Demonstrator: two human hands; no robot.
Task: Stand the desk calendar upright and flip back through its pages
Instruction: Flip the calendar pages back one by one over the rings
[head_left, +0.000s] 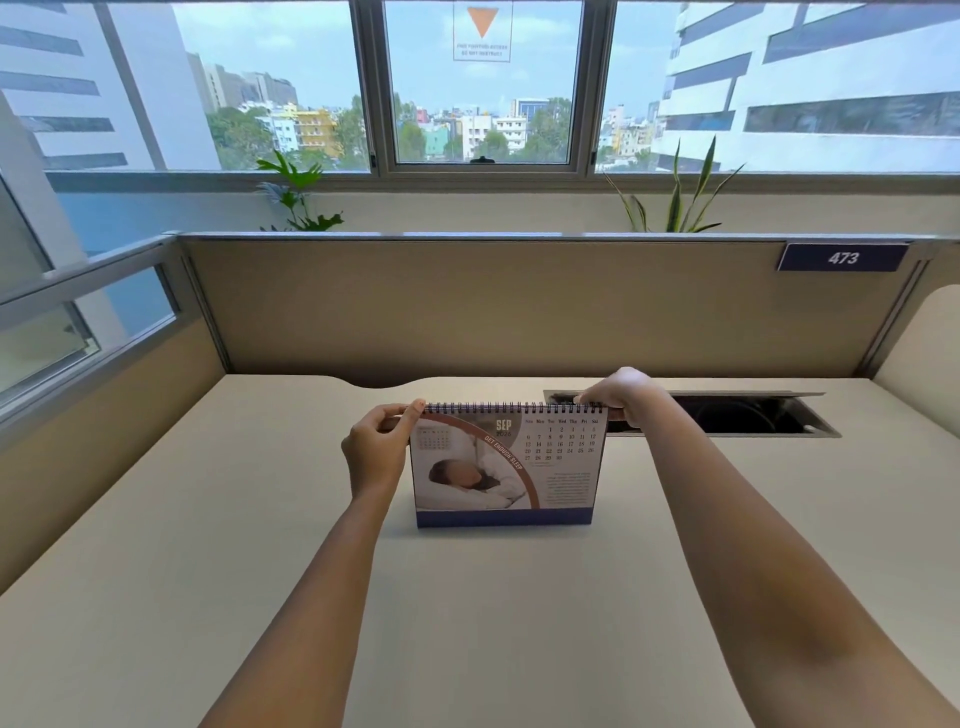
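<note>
The spiral-bound desk calendar (506, 467) stands upright on the beige desk (208, 545), its September page facing me with a picture of someone sleeping and a blue strip along the bottom. My left hand (376, 449) pinches the top left corner at the spiral binding. My right hand (621, 392) grips the top right corner, fingers curled over the binding. The back of the calendar is hidden.
An open cable hatch (727, 415) is sunk in the desk just behind and right of the calendar. A tan partition (519, 306) with a "473" plate (842, 257) closes the back; side panels stand left and right. Two plants (298, 197) rise behind the partition under the window.
</note>
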